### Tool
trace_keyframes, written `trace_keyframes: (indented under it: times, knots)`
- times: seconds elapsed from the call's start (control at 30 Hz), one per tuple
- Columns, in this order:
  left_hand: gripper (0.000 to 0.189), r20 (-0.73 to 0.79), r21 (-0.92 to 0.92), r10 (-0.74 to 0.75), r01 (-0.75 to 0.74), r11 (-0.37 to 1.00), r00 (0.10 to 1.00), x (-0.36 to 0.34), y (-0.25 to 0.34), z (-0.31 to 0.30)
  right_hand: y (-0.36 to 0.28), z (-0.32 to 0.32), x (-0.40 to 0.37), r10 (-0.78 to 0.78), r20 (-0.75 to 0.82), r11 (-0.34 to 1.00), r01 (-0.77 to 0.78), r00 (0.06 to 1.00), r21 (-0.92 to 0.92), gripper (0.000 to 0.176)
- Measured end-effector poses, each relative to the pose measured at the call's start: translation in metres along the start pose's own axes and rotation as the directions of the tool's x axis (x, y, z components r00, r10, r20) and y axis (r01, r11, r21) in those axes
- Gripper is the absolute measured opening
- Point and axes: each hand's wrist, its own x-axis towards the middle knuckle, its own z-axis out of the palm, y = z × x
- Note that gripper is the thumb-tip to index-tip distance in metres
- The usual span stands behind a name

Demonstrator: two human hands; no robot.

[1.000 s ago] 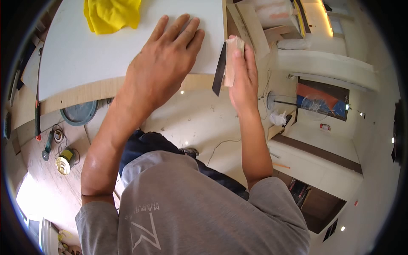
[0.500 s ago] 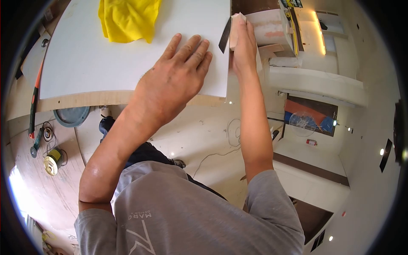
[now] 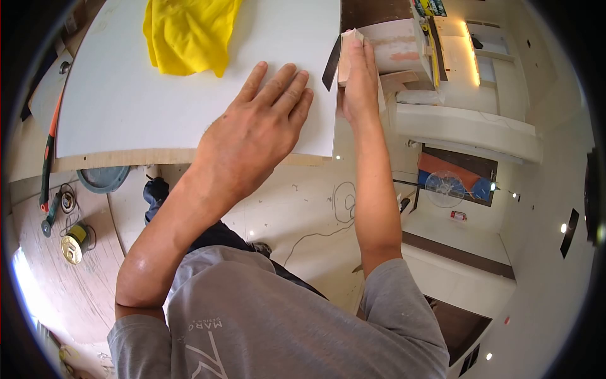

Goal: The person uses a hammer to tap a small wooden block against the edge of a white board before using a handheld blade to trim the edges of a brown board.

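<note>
My left hand (image 3: 255, 132) lies palm down on the white board (image 3: 120, 95), fingers apart, holding nothing. At the board's right edge, my right hand (image 3: 361, 82) is closed around a pale block (image 3: 344, 60) that stands against this edge. A black strip (image 3: 331, 63) sticks out beside the block and overlaps the board's corner area. The underside of the block and part of my grip are hidden. A crumpled yellow cloth (image 3: 189, 38) rests on the board above my left hand.
An orange and black tool (image 3: 48, 151) lies along the board's left side. Below are a grinder (image 3: 52, 215), a can (image 3: 74, 243) and a round grey lid (image 3: 104, 179). A thin cable (image 3: 309, 237) crosses the floor. A fan (image 3: 445, 188) stands off to the right.
The board, cloth and surroundings sit slightly lower and farther left in the view. My right hand and the block are slightly lower in view, still at the edge. My left hand stays flat on the board.
</note>
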Motion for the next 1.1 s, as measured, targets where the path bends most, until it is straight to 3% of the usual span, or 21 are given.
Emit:
trace_keyframes:
  times: [0.17, 0.27, 0.33, 0.4, 0.53, 0.63, 0.7, 0.83, 0.87, 0.97, 1.0, 1.1]
  knots:
    - [0.064, 0.074, -0.086, 0.012, -0.005, 0.996, 0.997, 0.002, -0.004, -0.010, -0.011, -0.010, -0.006, -0.082, -0.020, 0.996, 0.083, 0.996, 0.032, 0.044]
    - [0.059, 0.002, -0.371, -0.027, 0.025, 0.928, 1.000, 0.005, -0.006, -0.022, -0.038, -0.015, -0.030, -0.132, -0.039, 0.977, 0.137, 0.990, 0.163, 0.048]
    - [0.051, -0.009, -0.617, -0.167, 0.126, 0.777, 0.986, 0.012, -0.001, -0.032, -0.054, -0.023, -0.047, -0.189, -0.022, 0.965, 0.190, 0.982, 0.179, 0.054]
    - [0.035, -0.019, -0.840, -0.375, 0.189, 0.509, 0.927, 0.022, 0.007, -0.026, -0.070, -0.025, -0.063, -0.223, 0.010, 0.944, 0.213, 0.975, 0.250, 0.055]
    - [0.032, 0.210, -0.914, -0.341, 0.308, 0.264, 0.916, 0.044, 0.038, -0.037, -0.087, -0.020, -0.083, -0.292, 0.050, 0.942, 0.278, 0.955, 0.190, 0.063]
    - [0.029, -0.069, -0.891, -0.394, 0.121, 0.437, 0.917, 0.052, 0.047, -0.036, -0.093, -0.021, -0.095, -0.365, 0.058, 0.924, 0.353, 0.929, 0.149, 0.059]
    - [0.026, -0.073, -0.912, -0.434, 0.115, 0.393, 0.898, 0.060, 0.052, -0.040, -0.085, -0.027, -0.099, -0.456, 0.083, 0.887, 0.444, 0.886, 0.129, 0.052]
    - [0.022, 0.068, -0.949, -0.452, 0.198, 0.247, 0.889, 0.067, 0.051, -0.045, -0.082, -0.028, -0.109, -0.446, 0.118, 0.890, 0.425, 0.887, 0.167, 0.052]
    - [0.019, 0.077, -0.976, -0.458, 0.160, 0.145, 0.885, 0.067, 0.049, -0.032, -0.079, -0.029, -0.112, -0.444, 0.120, 0.887, 0.417, 0.888, 0.197, 0.051]
    - [0.013, 0.175, -0.953, -0.438, 0.263, 0.148, 0.882, 0.064, 0.051, -0.038, -0.071, -0.043, -0.112, -0.466, 0.155, 0.882, 0.471, 0.871, 0.000, 0.049]
    - [0.012, 0.154, -0.938, -0.459, 0.276, 0.210, 0.875, 0.064, 0.053, -0.037, -0.067, -0.046, -0.112, -0.451, 0.178, 0.891, 0.453, 0.874, 0.033, 0.047]
    - [0.011, 0.049, -0.896, -0.534, 0.273, 0.350, 0.844, 0.066, 0.059, -0.034, -0.067, -0.051, -0.118, -0.405, 0.177, 0.900, 0.425, 0.897, -0.095, 0.046]
